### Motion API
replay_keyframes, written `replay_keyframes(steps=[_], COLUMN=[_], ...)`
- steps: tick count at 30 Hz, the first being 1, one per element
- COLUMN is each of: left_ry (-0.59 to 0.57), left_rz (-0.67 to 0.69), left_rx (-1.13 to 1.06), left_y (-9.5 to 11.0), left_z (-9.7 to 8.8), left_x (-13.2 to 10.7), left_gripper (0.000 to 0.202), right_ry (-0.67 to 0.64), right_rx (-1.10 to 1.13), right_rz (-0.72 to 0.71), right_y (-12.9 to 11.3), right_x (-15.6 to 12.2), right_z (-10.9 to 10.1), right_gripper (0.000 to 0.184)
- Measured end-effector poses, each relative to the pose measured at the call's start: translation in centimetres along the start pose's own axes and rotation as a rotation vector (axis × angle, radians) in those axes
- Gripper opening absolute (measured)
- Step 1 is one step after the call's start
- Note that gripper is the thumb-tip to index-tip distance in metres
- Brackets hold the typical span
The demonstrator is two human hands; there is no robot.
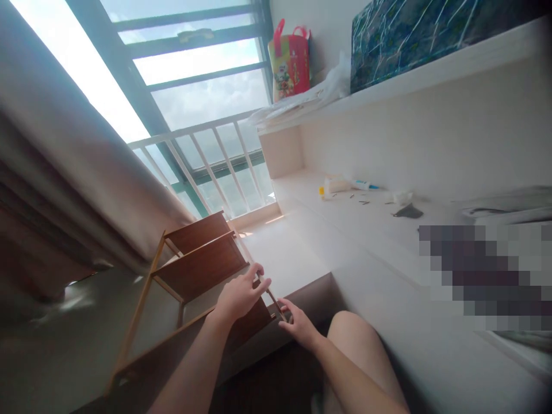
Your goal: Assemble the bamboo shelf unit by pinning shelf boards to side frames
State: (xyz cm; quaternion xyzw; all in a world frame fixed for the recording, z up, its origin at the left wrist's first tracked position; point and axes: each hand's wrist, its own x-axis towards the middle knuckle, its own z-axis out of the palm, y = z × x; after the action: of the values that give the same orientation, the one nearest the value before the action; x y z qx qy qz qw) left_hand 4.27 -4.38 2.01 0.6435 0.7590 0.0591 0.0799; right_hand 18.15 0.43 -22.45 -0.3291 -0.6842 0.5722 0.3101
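A brown wooden shelf rack (200,270) with several boards stands tilted in view, at the lower left of the middle. My left hand (241,293) reaches over its boards, fingers bent around the slim wooden upright (272,298) on the right side. Lower on the same upright, my right hand (299,326) has thumb and fingertips closed about its end. The exact contact under the fingers is partly hidden.
On the white ledge (366,241) at the right lie a yellow-capped bottle (336,185), a blue-tipped tube (364,185), several small screws or pins and a grey scrap (408,211). A curtain (77,172) hangs left; a red bag (293,63) stands on the upper shelf.
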Motion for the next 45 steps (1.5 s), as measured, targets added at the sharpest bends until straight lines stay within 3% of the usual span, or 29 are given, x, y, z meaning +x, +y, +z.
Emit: replay_keyframes(steps=[7,15,21,25,29,32,35,38,42,45], left_ry=[-0.035,-0.036,-0.043,-0.026,0.026,0.068,0.059,0.021,-0.006,0.013], left_rz=[0.061,0.137,0.127,0.120,0.056,-0.022,-0.073,-0.116,-0.143,-0.140], left_rx=[-0.230,-0.339,-0.317,-0.277,-0.163,-0.051,-0.037,-0.084,-0.071,-0.047], left_y=[-1.8,-3.9,-4.2,-4.2,-4.0,-3.6,-3.3,-3.3,-3.3,-3.1], left_z=[0.1,-0.1,-1.1,-1.2,-0.8,-0.6,-0.6,-0.8,-1.0,-1.2], left_x=[1.0,0.8,-1.2,-2.7,-4.0,-4.6,-4.9,-4.9,-4.8,-4.8], left_gripper=[0.041,0.031,0.026,0.018,0.012,0.014,0.014,0.015,0.017,0.018], right_ry=[0.068,0.124,0.079,0.031,-0.031,-0.027,0.027,0.128,0.207,0.369], right_rx=[-0.019,-0.013,0.059,0.172,0.314,0.277,0.070,-0.169,-0.433,-0.604], right_rz=[-0.080,0.009,0.079,0.036,-0.003,0.009,0.024,0.033,-0.129,-0.264], right_y=[-1.0,-2.0,-2.2,-2.1,-1.8,-1.5,-1.7,-4.2,-12.9,-21.2], right_x=[0.1,0.0,-0.5,-0.8,-1.1,-1.3,-1.7,-2.3,-2.8,-1.8], right_z=[1.6,3.7,6.2,7.8,8.5,8.4,7.0,3.6,-3.9,-10.9], right_gripper=[0.052,0.043,0.029,0.016,0.016,0.021,0.039,0.059,0.028,0.021])
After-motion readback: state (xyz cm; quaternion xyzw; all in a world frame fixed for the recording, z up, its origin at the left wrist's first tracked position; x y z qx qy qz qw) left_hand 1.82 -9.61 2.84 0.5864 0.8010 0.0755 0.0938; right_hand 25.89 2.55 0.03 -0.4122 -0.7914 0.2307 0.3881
